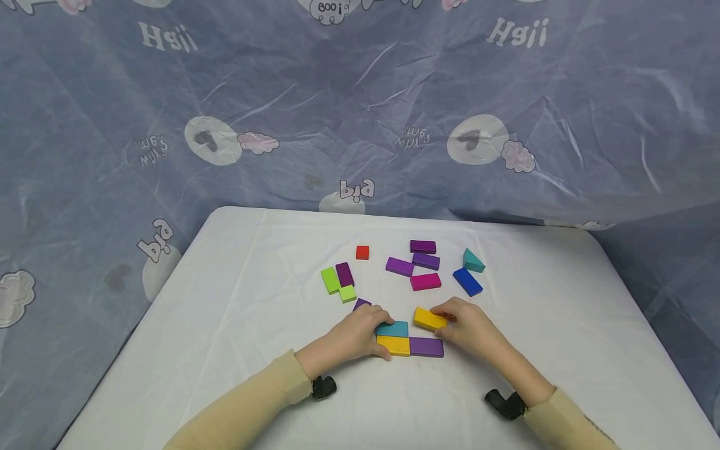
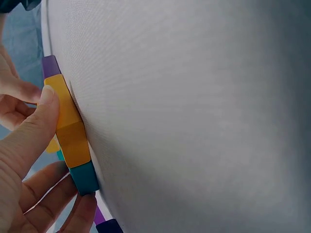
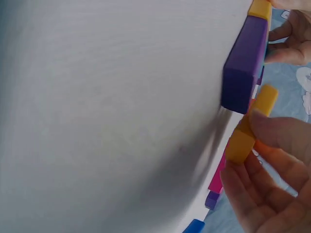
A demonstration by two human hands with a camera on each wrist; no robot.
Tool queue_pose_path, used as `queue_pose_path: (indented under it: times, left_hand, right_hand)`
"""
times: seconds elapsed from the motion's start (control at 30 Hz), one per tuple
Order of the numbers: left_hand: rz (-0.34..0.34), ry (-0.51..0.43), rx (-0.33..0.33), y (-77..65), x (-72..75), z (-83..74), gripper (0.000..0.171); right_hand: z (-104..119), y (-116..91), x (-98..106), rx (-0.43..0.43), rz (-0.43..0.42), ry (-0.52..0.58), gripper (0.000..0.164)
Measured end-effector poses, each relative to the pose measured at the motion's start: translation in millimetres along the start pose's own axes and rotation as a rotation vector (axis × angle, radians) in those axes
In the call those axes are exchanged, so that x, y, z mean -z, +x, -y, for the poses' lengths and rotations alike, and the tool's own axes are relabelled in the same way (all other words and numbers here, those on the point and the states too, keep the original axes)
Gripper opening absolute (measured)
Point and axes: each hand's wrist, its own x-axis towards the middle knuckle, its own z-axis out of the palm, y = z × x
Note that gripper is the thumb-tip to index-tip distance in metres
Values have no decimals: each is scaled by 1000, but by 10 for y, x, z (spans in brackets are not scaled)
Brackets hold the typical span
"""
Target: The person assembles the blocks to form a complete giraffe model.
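Observation:
My left hand [image 1: 360,331] holds the near pair of blocks at their left end. Its thumb presses a yellow block [image 1: 394,345] and its fingers rest against a teal block [image 1: 394,329] lying along the yellow one's far side. End to end with that yellow block, on its right, lies a purple block [image 1: 426,347]. My right hand [image 1: 465,325] pinches a second yellow block [image 1: 429,319] between thumb and fingers. In the right wrist view this yellow block [image 3: 240,145] appears raised off the table, apart from the purple block [image 3: 243,65].
Farther back on the white table [image 1: 270,250] lie a red cube [image 1: 362,252], lime blocks [image 1: 330,280], several purple blocks [image 1: 399,266], a magenta block [image 1: 425,282], a blue block [image 1: 467,282] and a teal triangle [image 1: 473,261]. A purple block [image 1: 362,303] is partly hidden behind my left hand.

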Motion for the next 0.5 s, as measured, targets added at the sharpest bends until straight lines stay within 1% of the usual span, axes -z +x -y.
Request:
queue_pose_path:
  times: [0.17,0.23,0.3,0.37,0.5]
  left_hand:
    - [-1,-8,-3,1,-13,2,61]
    - [0,-10,-4,2,-18,7,61]
    - [-1,-12,-6,5,-21,11,61]
    - [-4,-12,-6,8,-22,15,61]
    - [-6,-18,-3,10,-22,21,61]
  right_hand:
    - [4,-22,-58,73,35,-19,27]
    - [13,-40,-70,85,43,-14,27]
    - [24,-63,-81,78,53,-5,29]
    - [37,-90,-87,76,75,-3,36]
    - [53,-135,-103,69,117,-12,56]
